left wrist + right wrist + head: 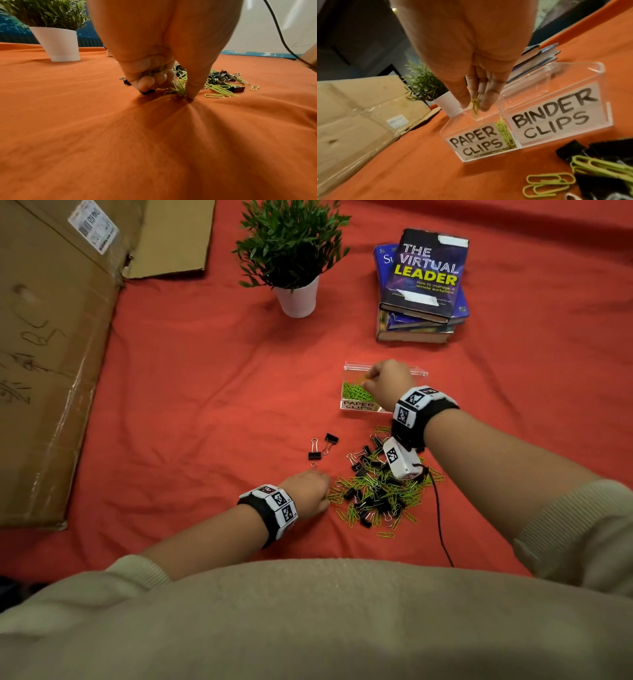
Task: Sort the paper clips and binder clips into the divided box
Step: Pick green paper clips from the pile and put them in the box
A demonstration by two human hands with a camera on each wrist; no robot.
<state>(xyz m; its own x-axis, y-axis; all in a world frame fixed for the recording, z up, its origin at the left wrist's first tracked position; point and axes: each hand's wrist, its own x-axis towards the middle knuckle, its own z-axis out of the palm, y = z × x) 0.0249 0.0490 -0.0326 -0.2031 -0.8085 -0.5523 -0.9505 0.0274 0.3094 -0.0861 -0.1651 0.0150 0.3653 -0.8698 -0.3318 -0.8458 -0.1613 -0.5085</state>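
Note:
A clear divided box (pixel 349 368) (pixel 606 121) stands on the red cloth, labelled PAPER CLIPS on the left and BINDER CLIPS on the right. Green paper clips (pixel 354 392) (pixel 503 129) lie in its left compartment; the right one looks empty in the right wrist view. My right hand (pixel 368 380) (pixel 475 105) hovers over the left compartment and pinches a few green paper clips (pixel 475 104). A mixed pile of green paper clips and black binder clips (pixel 373 494) (pixel 223 83) lies nearer me. My left hand (pixel 322 491) (pixel 164 86) is at the pile's left edge, fingers curled round green paper clips (pixel 178 88).
Two binder clips (pixel 322 445) lie apart, left of the pile. A potted plant (pixel 294 261) (pixel 56 43) and a stack of books (pixel 423 289) stand farther back. Flattened cardboard (pixel 51 354) (pixel 359 115) covers the left side. A black cable (pixel 442 522) trails from my right wrist.

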